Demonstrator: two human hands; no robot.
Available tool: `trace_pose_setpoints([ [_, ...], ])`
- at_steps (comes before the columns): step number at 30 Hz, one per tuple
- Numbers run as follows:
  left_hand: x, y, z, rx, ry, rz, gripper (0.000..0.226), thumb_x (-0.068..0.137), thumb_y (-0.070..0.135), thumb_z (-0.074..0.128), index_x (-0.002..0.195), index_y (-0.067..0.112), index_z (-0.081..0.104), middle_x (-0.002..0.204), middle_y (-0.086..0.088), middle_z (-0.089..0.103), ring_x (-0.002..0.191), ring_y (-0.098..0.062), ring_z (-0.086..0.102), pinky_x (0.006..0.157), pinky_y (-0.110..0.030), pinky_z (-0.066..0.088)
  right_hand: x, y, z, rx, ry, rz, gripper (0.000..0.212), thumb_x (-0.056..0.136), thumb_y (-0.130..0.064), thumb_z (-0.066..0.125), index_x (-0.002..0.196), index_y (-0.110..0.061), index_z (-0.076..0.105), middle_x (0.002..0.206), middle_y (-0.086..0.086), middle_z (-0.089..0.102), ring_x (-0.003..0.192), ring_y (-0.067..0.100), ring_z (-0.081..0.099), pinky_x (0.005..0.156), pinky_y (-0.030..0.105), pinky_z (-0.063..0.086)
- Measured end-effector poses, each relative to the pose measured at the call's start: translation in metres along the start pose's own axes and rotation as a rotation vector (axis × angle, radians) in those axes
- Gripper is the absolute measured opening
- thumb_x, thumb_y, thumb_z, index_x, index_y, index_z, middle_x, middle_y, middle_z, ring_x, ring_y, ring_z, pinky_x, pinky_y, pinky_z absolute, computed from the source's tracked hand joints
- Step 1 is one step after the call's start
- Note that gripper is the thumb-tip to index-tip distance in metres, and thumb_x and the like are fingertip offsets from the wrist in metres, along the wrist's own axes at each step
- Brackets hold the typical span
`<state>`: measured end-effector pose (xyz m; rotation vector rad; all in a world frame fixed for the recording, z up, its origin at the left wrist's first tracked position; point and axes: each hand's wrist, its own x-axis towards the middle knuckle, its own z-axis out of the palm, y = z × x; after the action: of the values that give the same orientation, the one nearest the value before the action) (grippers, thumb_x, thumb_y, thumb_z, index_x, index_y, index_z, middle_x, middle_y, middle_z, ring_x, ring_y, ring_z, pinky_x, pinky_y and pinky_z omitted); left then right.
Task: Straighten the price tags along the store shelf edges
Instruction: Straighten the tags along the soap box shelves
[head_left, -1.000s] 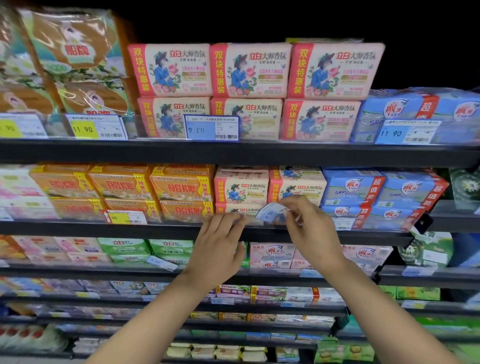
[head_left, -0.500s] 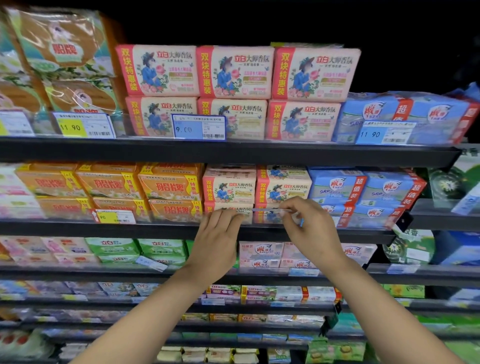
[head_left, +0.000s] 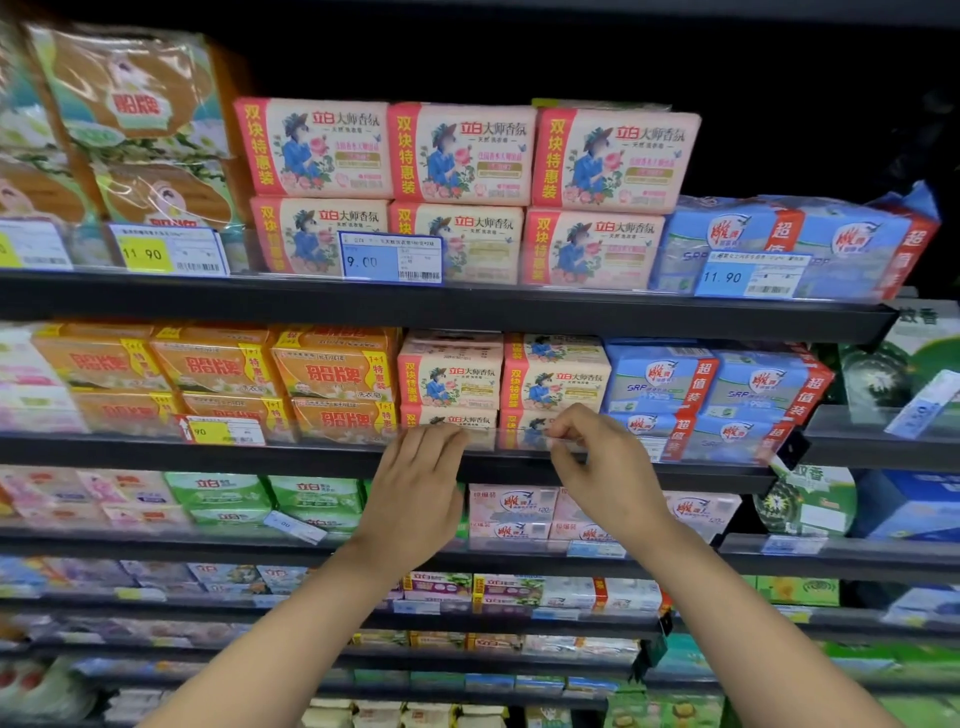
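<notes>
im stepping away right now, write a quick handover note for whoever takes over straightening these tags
Left hand: fingers straight, pressing the clear tag strip on the second shelf's edge.
Right hand: pinching the top of that strip in front of the pink soap boxes; no tag can be made out there.
Sitting level: blue 9.00 tag, yellow 11.90 tag, blue 11.90 tag on the shelf above.
Left to do: yellow tag on the second shelf, slightly tilted; blue tag one shelf down, clearly tilted; tilted tag on the right-hand unit.
</notes>
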<state>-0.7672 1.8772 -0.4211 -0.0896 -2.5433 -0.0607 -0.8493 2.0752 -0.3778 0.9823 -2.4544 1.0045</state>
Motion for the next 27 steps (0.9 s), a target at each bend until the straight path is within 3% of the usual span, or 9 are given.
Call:
trace_pose_setpoints([
  [6,0.001,0.001,-0.001,-0.018,-0.01,-0.019,0.052,0.067,0.006,0.068,0.119,0.003,0.059,0.116,-0.01,0.056,0.11,-0.027,0.047,0.097,-0.047,0.044,-0.001,0.001,0.007,0.004,-0.046,0.018,0.009,0.087,-0.011,0.057,0.089,-0.019,0.055,0.09,0.002,0.065,0.082,0.015,0.062,0.067,0.034,0.053],
  [16,0.015,0.002,-0.003,-0.05,-0.001,-0.068,0.041,0.063,0.006,0.068,0.103,0.012,0.059,0.098,-0.003,0.053,0.093,-0.022,0.047,0.082,-0.035,0.04,0.001,-0.009,0.013,-0.105,-0.066,-0.158,0.013,0.082,-0.002,0.06,0.088,-0.013,0.056,0.081,0.004,0.061,0.076,0.019,0.057,0.057,0.028,0.045],
  [19,0.016,0.002,-0.004,-0.045,-0.003,-0.062,0.041,0.064,0.007,0.068,0.103,0.011,0.059,0.098,-0.003,0.053,0.092,-0.022,0.047,0.081,-0.035,0.041,0.002,-0.003,0.013,-0.078,-0.043,-0.125,0.011,0.086,-0.007,0.058,0.092,-0.015,0.058,0.088,0.001,0.061,0.085,0.016,0.057,0.065,0.028,0.05],
  [22,0.013,0.002,-0.004,-0.053,-0.014,-0.055,0.041,0.066,0.007,0.066,0.106,0.01,0.06,0.099,-0.004,0.054,0.094,-0.023,0.049,0.081,-0.038,0.047,0.006,0.004,0.012,-0.091,0.013,-0.087,0.014,0.089,-0.011,0.057,0.101,-0.015,0.063,0.097,0.001,0.063,0.093,0.015,0.054,0.076,0.022,0.043],
  [27,0.015,0.001,-0.002,-0.051,-0.01,-0.068,0.039,0.064,0.005,0.065,0.102,0.01,0.061,0.098,-0.003,0.054,0.093,-0.023,0.048,0.08,-0.038,0.047,0.009,0.005,0.009,-0.15,0.023,-0.073,0.021,0.089,-0.009,0.057,0.108,-0.014,0.066,0.101,0.003,0.065,0.098,0.018,0.056,0.083,0.025,0.044],
])
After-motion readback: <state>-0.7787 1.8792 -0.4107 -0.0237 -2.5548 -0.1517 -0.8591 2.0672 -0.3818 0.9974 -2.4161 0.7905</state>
